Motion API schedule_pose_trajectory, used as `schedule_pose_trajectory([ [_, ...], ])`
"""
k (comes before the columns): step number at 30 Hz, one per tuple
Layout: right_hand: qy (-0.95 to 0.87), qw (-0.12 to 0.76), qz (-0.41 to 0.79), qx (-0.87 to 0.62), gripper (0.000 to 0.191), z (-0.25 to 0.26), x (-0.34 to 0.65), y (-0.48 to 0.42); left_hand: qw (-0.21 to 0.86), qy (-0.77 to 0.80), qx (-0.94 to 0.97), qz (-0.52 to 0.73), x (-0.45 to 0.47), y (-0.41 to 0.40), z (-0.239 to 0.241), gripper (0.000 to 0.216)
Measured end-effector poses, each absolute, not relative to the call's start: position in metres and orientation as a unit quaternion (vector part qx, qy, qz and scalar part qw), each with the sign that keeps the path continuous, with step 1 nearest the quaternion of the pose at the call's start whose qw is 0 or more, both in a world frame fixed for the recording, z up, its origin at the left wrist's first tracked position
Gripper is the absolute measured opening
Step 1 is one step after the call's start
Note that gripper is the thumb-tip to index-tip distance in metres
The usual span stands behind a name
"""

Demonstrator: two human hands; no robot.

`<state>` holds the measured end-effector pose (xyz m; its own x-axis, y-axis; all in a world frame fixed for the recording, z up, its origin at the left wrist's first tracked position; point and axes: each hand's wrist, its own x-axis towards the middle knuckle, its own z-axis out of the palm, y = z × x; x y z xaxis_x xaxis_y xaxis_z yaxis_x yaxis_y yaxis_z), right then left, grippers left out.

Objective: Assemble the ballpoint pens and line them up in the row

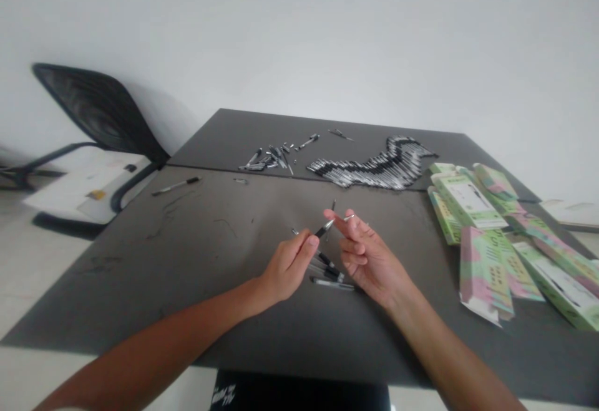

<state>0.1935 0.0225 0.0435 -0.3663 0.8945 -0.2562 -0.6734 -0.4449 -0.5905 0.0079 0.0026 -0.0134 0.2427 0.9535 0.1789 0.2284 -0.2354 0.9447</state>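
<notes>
My left hand is closed around a pen with a black grip, its silver tip pointing up and to the right. Close beside that tip, my right hand pinches a small silver metal piece between thumb and fingers. The index finger of this hand reaches across near the pen's tip. Below the hands, several pens with black grips lie on the dark table, partly hidden by my fingers. A thin dark pen part lies just beyond the hands.
Farther back, a long wavy row of pens lies side by side. Left of it is a loose pile of pen parts. Green and pink boxes are heaped at right. One pen lies at left, near a black chair.
</notes>
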Motion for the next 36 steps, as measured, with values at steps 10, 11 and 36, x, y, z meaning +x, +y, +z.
schedule_pose_trajectory([
  [10,-0.224,0.480,0.812,-0.244,0.013,0.0420,0.1926,0.0160,0.437,0.419,0.680,0.414,0.0083,-0.0009,-0.0134,0.046],
  [11,-0.228,0.477,0.814,-0.243,0.013,0.0416,0.1923,0.0154,0.436,0.418,0.681,0.415,0.0083,-0.0009,-0.0132,0.046],
  [36,-0.275,0.473,0.782,-0.299,0.015,0.0480,0.1927,0.0141,0.438,0.407,0.688,0.412,0.0070,-0.0015,-0.0113,0.042],
])
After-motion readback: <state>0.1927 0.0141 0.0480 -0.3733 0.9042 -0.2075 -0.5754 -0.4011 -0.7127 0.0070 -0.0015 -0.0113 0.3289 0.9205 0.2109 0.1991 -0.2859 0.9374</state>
